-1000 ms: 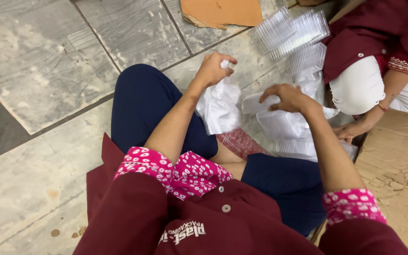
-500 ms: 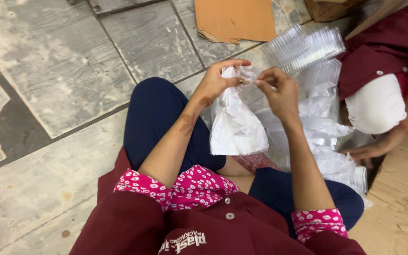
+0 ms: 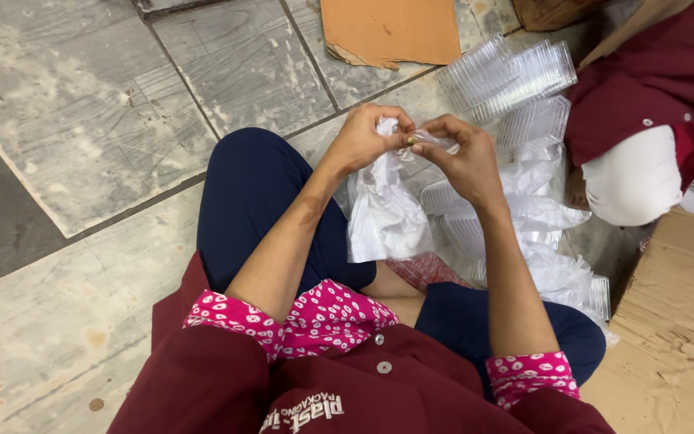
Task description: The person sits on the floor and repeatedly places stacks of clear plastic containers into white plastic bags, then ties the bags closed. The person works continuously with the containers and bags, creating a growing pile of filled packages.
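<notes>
Stone floor [image 3: 82, 104]: grey slabs with dark joints, far left of the white plastic bag [image 3: 387, 213]; serves as the work surface, no bench in view.

Navy trouser leg [image 3: 259, 201]: raised knee just left of the bag, forearm passing over it, likely as a steadying rest.

Left hand [image 3: 363, 141]: at the bag's top left corner, fingers [image 3: 391, 120] closed in a pinch on the bunched mouth of the film.

White plastic bag: hangs from both hands above the lap, in front of the knee, mouth gathered at top, body slack and crumpled below. Held up, presumably so the film falls clear and the opening can be worked.

Right hand [image 3: 463, 157]: at the bag's top right, touching the left hand's fingertips; fingers closed on the same gathered edge, thumb and forefinger pinching. Small yellowish item between the fingertips, too small to identify.

Torn brown cardboard sheet [image 3: 391, 32]: flat on the floor above the bag.

Stack of clear plastic trays [image 3: 508, 76]: nested, lying tilted on the floor up and right of the bag, within arm's reach. More clear trays and loose film [image 3: 540, 233] just right of the bag.

Co-worker's maroon sleeve [image 3: 652, 88]: far right of the bag, hands not visible.

Cardboard box flap [image 3: 676, 321]: lower right of the bag.
</notes>
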